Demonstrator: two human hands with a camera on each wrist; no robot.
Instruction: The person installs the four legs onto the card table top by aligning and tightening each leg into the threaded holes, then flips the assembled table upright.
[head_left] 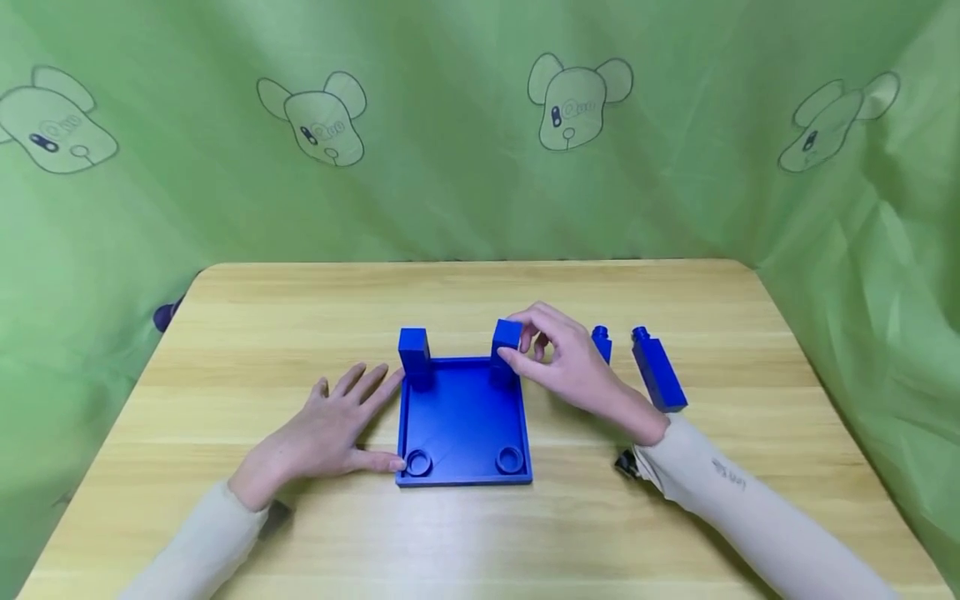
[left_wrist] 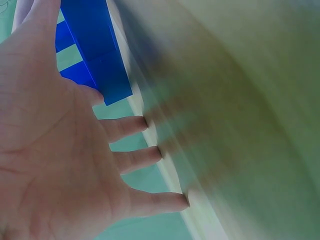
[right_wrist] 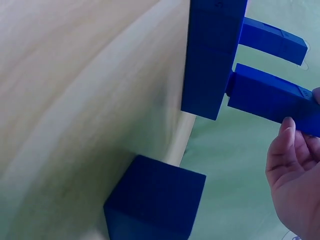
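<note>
A square blue panel point(head_left: 462, 425) with a raised rim lies on the table, two round sockets showing at its near corners. One blue rectangular post point(head_left: 414, 354) stands upright at the far left corner. At the far right corner, my right hand point(head_left: 558, 354) pinches the upper part of a second blue post point(right_wrist: 270, 95) between thumb and fingers. In the right wrist view a narrow neck shows between that post and the panel. My left hand point(head_left: 326, 433) lies with fingers spread on the table, thumb and index finger against the panel's left edge.
Two more blue posts lie right of the panel. One loose post point(head_left: 660, 371) has a threaded-looking neck at its far end; the other point(head_left: 602, 342) is partly hidden by my right hand. A green curtain point(head_left: 450, 200) with printed animal heads surrounds the wooden table point(head_left: 337, 542).
</note>
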